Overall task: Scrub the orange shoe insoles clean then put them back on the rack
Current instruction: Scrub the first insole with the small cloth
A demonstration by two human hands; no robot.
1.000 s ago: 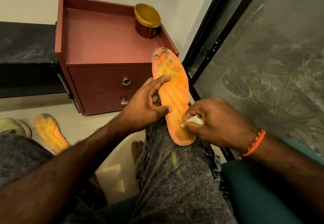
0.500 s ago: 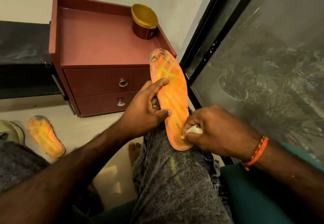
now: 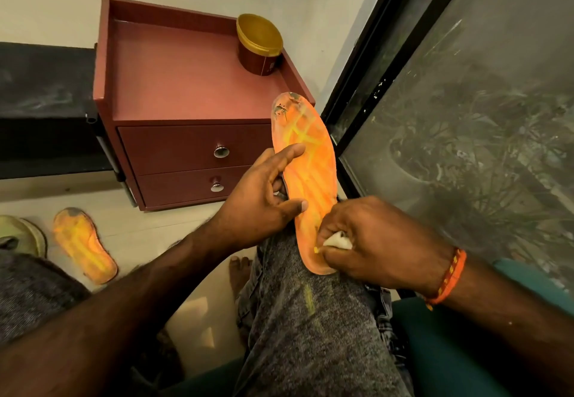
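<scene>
An orange insole with yellow lines and dark grime at its toe rests on my right knee, heel towards me. My left hand grips its left edge, index finger and thumb lying across the face. My right hand pinches a small white cloth and presses it on the heel end. A second orange insole lies flat on the pale floor at the left, apart from both hands.
A dark red two-drawer cabinet stands ahead, with a gold-lidded jar on its top. A black-framed glass pane runs along the right. A black shelf is at the left, a pale green shoe beside the floor insole.
My right hand with the cloth has shifted slightly down the heel end of the insole. My left hand keeps its hold on the insole's edge.
</scene>
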